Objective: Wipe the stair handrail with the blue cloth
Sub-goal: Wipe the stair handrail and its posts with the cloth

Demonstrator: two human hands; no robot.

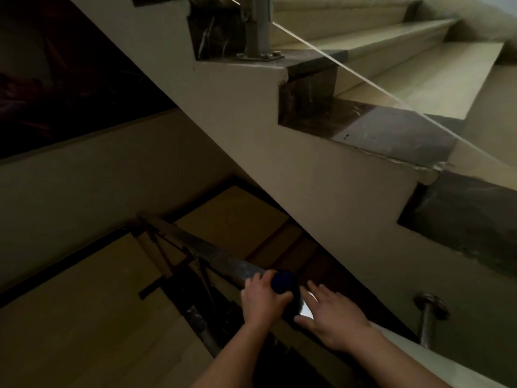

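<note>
One blue cloth (pixel 282 282), bunched up, sits on the stair handrail (pixel 212 254) low in the frame, at the near end of the rail's visible stretch. Left hand (pixel 261 299) grips the cloth from the left side, fingers (pixel 281 299) curled round its lower edge, thumb side against the rail. Right hand (pixel 333 317) just beside the cloth on the right, fingers straight and spread, holding nothing; can't tell if it touches the rail underneath. Rail is dull metal, running diagonally up-left from the hands, struts below it. Tan floor tiles (pixel 84 317) of the lower level show under the rail. Upper stair flight (pixel 307 169) crosses diagonally above, dark stone step ends set into its pale side. Metal post (pixel 257 26) bolted to a step at top; a second metal fitting (pixel 429 312) at lower right. Lighting is dim.
</note>
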